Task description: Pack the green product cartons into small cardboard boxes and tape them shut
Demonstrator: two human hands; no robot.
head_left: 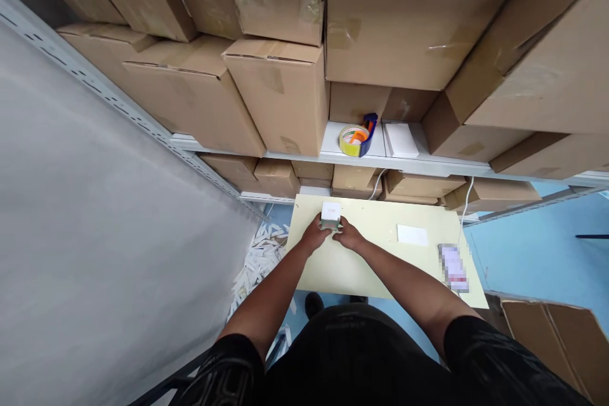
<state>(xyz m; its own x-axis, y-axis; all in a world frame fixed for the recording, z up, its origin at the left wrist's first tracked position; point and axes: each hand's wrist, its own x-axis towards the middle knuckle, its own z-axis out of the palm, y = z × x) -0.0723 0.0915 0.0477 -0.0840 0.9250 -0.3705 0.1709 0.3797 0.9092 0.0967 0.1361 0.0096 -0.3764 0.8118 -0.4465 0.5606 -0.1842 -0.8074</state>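
Observation:
Between my two hands is a small white box [331, 210] with a greenish lower side and faint reddish print on top. It is at the back left of the pale yellow table [352, 266]. My left hand [314, 235] grips its left side, and my right hand [349, 235] has its fingers against the right side. Both thumbs point inward at the near face. The underside of the box is hidden. Farther right on the table lies a flat white sheet or packet [412, 235].
A blurred phone-like object [453, 268] lies at the table's right. Above, a shelf [333, 139] holds a tape dispenser [359, 136], a white box [400, 139] and several cardboard cartons [280, 95]. White scraps [261, 260] cover the floor at left; an open carton [547, 336] stands lower right.

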